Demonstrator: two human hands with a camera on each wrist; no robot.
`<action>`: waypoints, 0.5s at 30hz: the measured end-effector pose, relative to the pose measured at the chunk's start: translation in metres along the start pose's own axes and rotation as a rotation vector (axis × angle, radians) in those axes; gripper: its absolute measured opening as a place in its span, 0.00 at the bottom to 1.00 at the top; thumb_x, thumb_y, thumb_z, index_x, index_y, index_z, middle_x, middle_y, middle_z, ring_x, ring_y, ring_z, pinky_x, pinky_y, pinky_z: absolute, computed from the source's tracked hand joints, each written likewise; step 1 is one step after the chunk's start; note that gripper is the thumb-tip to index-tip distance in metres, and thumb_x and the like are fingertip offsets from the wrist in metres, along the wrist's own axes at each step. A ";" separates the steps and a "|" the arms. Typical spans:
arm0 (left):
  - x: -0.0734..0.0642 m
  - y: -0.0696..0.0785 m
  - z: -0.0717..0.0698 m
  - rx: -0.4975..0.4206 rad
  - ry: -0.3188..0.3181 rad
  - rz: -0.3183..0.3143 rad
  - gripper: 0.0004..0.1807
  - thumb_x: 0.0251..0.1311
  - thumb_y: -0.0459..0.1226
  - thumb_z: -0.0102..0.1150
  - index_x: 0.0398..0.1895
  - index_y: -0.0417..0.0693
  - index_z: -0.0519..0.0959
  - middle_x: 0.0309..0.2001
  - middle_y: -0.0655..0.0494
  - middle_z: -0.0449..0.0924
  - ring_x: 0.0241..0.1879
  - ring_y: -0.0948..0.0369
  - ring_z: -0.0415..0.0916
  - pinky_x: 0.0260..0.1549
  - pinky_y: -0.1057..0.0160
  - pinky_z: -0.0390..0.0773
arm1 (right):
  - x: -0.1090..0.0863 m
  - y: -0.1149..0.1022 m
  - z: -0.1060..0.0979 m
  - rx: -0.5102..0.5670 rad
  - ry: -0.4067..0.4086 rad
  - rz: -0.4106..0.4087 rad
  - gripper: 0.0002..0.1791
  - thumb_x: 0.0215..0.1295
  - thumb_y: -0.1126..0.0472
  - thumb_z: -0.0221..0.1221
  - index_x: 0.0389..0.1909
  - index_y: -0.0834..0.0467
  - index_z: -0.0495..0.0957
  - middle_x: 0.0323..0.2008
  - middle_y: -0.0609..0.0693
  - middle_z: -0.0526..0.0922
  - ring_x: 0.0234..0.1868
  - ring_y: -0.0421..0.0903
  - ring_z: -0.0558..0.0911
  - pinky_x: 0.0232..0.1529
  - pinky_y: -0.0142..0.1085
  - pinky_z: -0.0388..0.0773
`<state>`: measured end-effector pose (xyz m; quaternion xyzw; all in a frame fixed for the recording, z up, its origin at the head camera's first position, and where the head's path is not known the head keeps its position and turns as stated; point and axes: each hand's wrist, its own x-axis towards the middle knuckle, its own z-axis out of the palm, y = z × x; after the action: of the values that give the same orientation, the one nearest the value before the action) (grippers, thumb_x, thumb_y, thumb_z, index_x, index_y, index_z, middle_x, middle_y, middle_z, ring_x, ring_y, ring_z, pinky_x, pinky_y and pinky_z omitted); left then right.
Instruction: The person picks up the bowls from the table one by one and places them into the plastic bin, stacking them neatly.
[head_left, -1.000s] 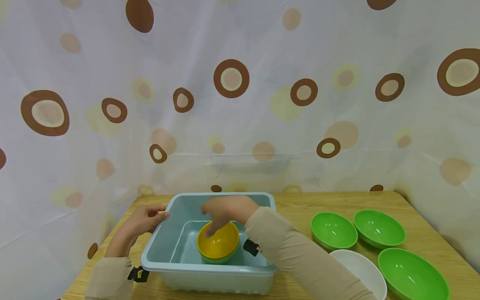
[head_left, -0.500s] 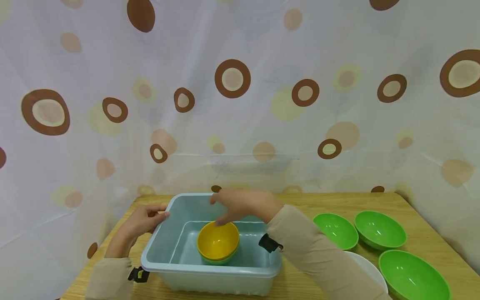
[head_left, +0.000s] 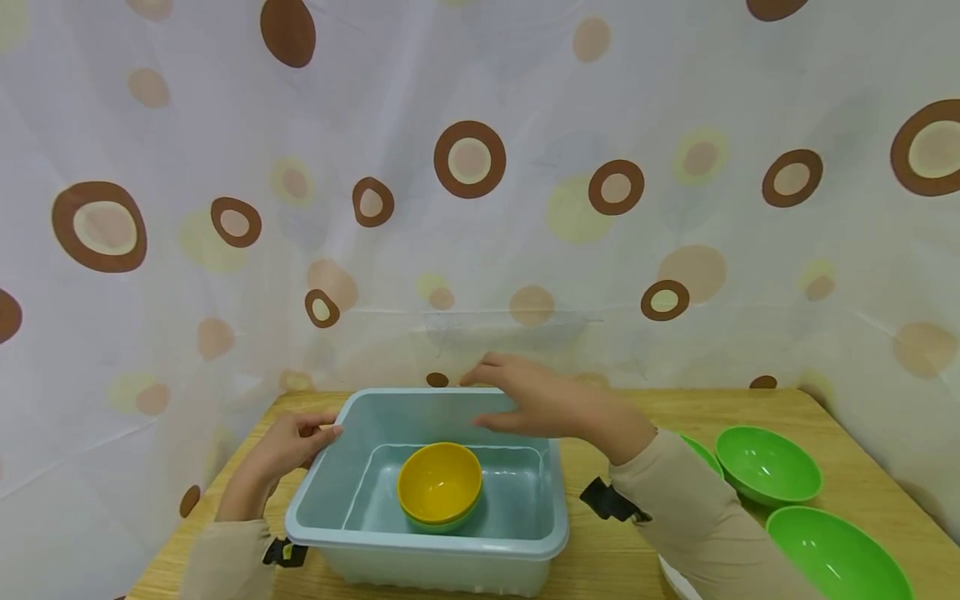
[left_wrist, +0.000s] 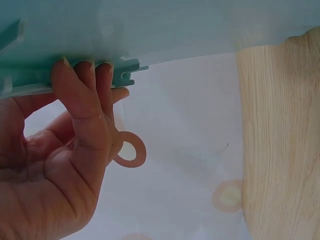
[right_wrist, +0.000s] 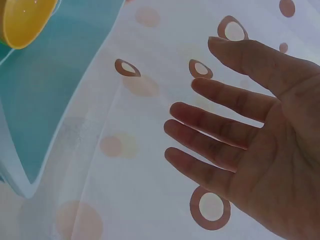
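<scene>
Head view is showing the left hand (head_left: 288,442) gripping the tub (head_left: 442,571) by its left rim, presumably steadying it on the table (head_left: 607,542). The thumb is meeting the rim's edge, and in the left-wrist view the bent fingers (left_wrist: 82,105) are pressing their tips up under it, which is likely giving a firm purchase. Near the middle of the tub's floor, the yellow bowl (head_left: 441,483) is sitting nested on a lower bowl (head_left: 438,527), perhaps because stacking is saving room. The right hand (head_left: 543,402) is hanging about the tub's far right corner, thumb standing wide of the straight fingers, holding nothing and touching neither bowl. To the right, three green bowls (head_left: 768,462) are resting open side up, close together, probably where the right arm is reaching them easily. A white dish (head_left: 677,579) is lying mostly hidden behind the right sleeve (head_left: 697,517).
</scene>
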<state>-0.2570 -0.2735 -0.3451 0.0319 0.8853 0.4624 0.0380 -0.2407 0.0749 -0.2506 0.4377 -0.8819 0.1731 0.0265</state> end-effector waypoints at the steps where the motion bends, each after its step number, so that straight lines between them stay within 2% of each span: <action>1: 0.000 0.000 0.000 -0.001 -0.001 0.002 0.27 0.67 0.40 0.57 0.63 0.32 0.70 0.34 0.51 0.80 0.29 0.59 0.79 0.29 0.59 0.81 | -0.004 0.001 -0.001 -0.004 0.021 -0.004 0.24 0.64 0.57 0.62 0.59 0.62 0.74 0.53 0.54 0.75 0.53 0.50 0.76 0.56 0.43 0.73; 9: 0.000 0.000 -0.001 0.002 -0.002 0.015 0.26 0.67 0.40 0.57 0.63 0.32 0.70 0.34 0.50 0.81 0.29 0.59 0.79 0.28 0.60 0.80 | -0.034 0.012 -0.006 -0.063 0.161 -0.048 0.22 0.66 0.57 0.61 0.58 0.60 0.74 0.51 0.51 0.75 0.50 0.48 0.75 0.53 0.43 0.75; 15: 0.000 -0.002 -0.001 -0.018 -0.011 0.027 0.25 0.67 0.39 0.56 0.63 0.32 0.71 0.34 0.51 0.80 0.29 0.59 0.78 0.29 0.60 0.80 | -0.058 0.019 -0.003 -0.074 0.228 -0.058 0.21 0.65 0.59 0.62 0.57 0.61 0.74 0.51 0.50 0.75 0.50 0.47 0.76 0.51 0.43 0.76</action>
<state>-0.2576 -0.2758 -0.3461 0.0458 0.8805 0.4704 0.0369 -0.2200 0.1310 -0.2651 0.4393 -0.8659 0.1882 0.1475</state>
